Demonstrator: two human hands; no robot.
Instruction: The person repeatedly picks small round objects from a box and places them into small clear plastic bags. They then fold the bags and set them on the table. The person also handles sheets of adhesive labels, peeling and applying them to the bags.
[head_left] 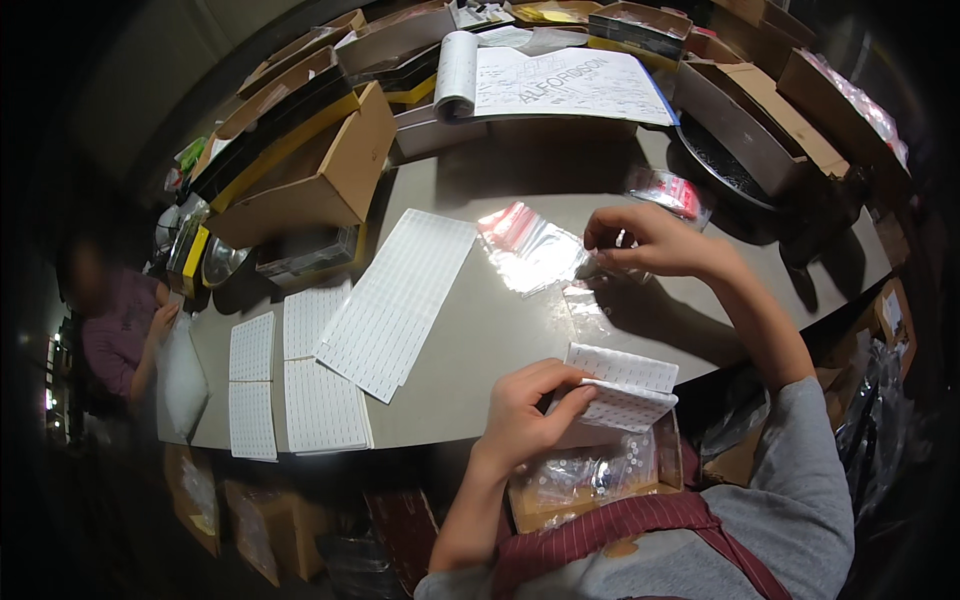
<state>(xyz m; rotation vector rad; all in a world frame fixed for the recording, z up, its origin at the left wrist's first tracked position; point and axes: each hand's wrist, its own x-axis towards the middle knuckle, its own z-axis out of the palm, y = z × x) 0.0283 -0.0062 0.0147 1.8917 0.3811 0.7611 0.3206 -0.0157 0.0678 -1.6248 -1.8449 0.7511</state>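
Note:
My left hand [535,410] is closed on a folded white sheet [632,402] printed with rows of small dark marks, like a sheet of labels. The fold stands above a cardboard box [668,450] at the table's front edge, close to my body. In that box lie small clear plastic bags [585,472] with little pale round pieces. My right hand [645,238] hovers at the right end of a pile of clear zip bags [530,250] with red tops, fingers pinched; what they hold, if anything, I cannot make out. Another clear bag [588,308] lies flat below that hand.
Long printed sheets [400,300] and banded stacks [252,385] lie left of centre. Open cardboard boxes [310,180] line the back, with a notepad [570,85] on top. A red-and-clear packet [665,192] sits at right. Another person [120,330] is at the far left beside a white bag [183,380].

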